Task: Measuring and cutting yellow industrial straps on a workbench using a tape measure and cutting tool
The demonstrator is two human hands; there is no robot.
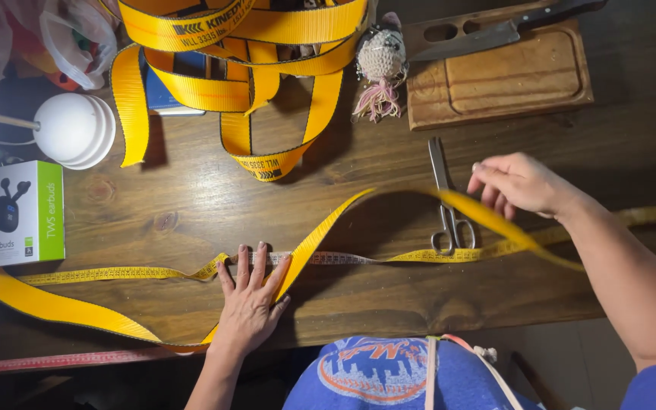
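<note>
Strap [320, 231] — left hand [250, 304] flat, right hand [518, 184] lifting.

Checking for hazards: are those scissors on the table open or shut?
Shut: the scissors lie flat, blades together, handle loops touching.

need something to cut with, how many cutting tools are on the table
2. The scissors lie on the table just left of the right hand. A knife rests on the wooden cutting board at the top right. Others could be hidden under the strap pile.
</note>
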